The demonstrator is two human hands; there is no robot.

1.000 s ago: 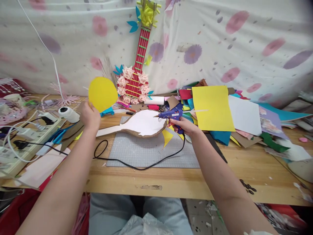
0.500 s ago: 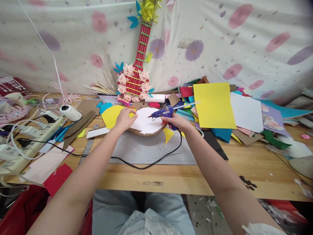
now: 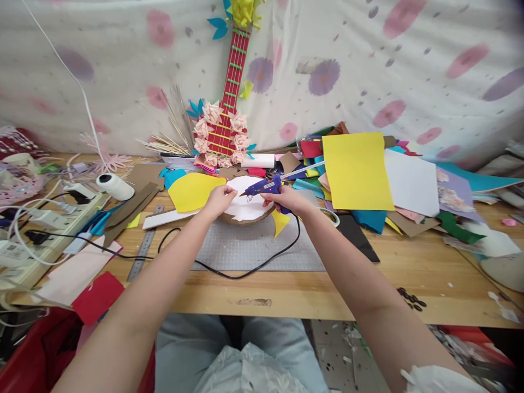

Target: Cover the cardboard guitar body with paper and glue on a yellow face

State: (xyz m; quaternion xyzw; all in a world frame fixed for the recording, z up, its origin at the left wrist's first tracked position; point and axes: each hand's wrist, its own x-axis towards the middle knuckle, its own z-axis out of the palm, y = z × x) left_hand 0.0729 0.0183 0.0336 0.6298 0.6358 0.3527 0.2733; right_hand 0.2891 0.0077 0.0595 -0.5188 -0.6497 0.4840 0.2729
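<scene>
My right hand (image 3: 291, 201) holds a glossy blue plastic glue gun (image 3: 264, 187). My left hand (image 3: 219, 200) touches matt white paper (image 3: 244, 204) on rough brown cardboard (image 3: 245, 220). The yellow sheet (image 3: 192, 191) is smooth matt paper. The table (image 3: 409, 273) is worn wood, and the mat (image 3: 254, 245) is dull grey.

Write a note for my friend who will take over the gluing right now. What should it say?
Left hand rests on the white guitar-shaped cutout, pinning it to the grey cutting mat.
Right hand grips the blue glue gun, nozzle just over the white face.
The yellow teardrop piece lies flat beside the cutout, not stuck on.
No glue visible on the white face.
Left: glue, then press the yellow piece on.
</scene>
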